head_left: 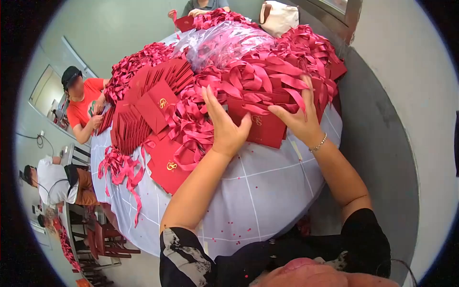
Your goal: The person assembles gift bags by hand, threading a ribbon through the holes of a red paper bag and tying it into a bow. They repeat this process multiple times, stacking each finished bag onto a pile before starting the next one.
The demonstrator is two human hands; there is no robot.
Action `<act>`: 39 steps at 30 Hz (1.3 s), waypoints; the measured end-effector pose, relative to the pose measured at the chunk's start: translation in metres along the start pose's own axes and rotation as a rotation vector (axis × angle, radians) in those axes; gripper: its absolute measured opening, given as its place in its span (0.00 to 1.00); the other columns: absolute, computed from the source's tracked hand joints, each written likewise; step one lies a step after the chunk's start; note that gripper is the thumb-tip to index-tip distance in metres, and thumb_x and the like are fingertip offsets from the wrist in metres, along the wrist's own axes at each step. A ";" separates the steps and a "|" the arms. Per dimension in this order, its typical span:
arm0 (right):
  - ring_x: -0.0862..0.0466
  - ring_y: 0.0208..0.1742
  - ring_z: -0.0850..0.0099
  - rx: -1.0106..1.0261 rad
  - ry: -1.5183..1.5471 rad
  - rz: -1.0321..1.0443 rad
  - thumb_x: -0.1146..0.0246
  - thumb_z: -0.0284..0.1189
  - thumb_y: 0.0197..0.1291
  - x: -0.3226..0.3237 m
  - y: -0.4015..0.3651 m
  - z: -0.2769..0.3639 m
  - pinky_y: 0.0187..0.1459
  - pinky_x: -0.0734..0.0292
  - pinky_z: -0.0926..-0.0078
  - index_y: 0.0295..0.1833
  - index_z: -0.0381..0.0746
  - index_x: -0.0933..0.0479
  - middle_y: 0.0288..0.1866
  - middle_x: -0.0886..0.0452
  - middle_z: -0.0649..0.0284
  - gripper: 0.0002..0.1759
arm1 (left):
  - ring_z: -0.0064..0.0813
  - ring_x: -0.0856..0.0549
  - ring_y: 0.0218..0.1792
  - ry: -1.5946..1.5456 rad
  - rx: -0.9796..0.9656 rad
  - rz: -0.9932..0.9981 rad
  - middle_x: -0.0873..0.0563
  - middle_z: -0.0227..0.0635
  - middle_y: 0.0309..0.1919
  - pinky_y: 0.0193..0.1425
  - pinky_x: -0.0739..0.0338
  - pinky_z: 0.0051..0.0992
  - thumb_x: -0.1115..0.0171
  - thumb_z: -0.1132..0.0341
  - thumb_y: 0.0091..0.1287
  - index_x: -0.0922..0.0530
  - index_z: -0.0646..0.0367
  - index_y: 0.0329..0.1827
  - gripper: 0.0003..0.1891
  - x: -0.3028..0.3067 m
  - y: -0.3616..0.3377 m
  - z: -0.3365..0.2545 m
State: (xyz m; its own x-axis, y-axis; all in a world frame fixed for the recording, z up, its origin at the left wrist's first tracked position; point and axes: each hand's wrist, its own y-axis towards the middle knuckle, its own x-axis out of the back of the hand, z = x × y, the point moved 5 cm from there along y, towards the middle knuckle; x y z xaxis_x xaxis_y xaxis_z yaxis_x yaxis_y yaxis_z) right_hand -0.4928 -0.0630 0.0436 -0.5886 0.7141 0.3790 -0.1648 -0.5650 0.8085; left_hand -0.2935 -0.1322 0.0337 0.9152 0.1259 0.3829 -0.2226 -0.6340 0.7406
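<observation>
A stack of red paper bags [265, 130] with a gold monogram and pink ribbon handles lies in front of me on the table. My left hand [225, 125] is at the stack's left side, fingers stretched up and thumb apart, its thumb tip near the top bag. On the right, my right hand [302, 119] is spread, with its thumb over the bag's upper edge and a pink ribbon [295, 97] running beside the fingers. Whether that hand touches the ribbon is hard to see. Neither hand is closed round anything.
Red bags [131, 126] are piled to the left, with heaps of ribbon [306, 45] behind. Clear plastic wrap [215, 43] covers part of the heap. A person in orange [83, 107] handles bags at left; another [201, 5] works opposite. A cream tote [278, 20] stands behind.
</observation>
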 end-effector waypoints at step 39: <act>0.22 0.63 0.62 -0.386 0.233 -0.248 0.21 0.25 0.41 0.056 0.060 -0.197 0.65 0.28 0.68 0.70 0.37 0.38 0.65 0.25 0.52 0.49 | 0.71 0.63 0.77 0.759 0.112 0.420 0.61 0.55 0.80 0.63 0.56 0.83 0.32 0.32 0.52 0.56 0.41 0.82 0.59 -0.103 0.051 -0.014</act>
State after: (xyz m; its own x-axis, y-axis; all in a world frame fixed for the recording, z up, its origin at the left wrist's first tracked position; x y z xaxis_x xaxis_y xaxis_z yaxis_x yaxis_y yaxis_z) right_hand -0.6915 -0.1381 0.0248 -0.6480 0.7599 0.0507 -0.5766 -0.5330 0.6193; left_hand -0.4037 -0.1671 0.0399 0.2844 0.3137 0.9059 -0.4205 -0.8084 0.4119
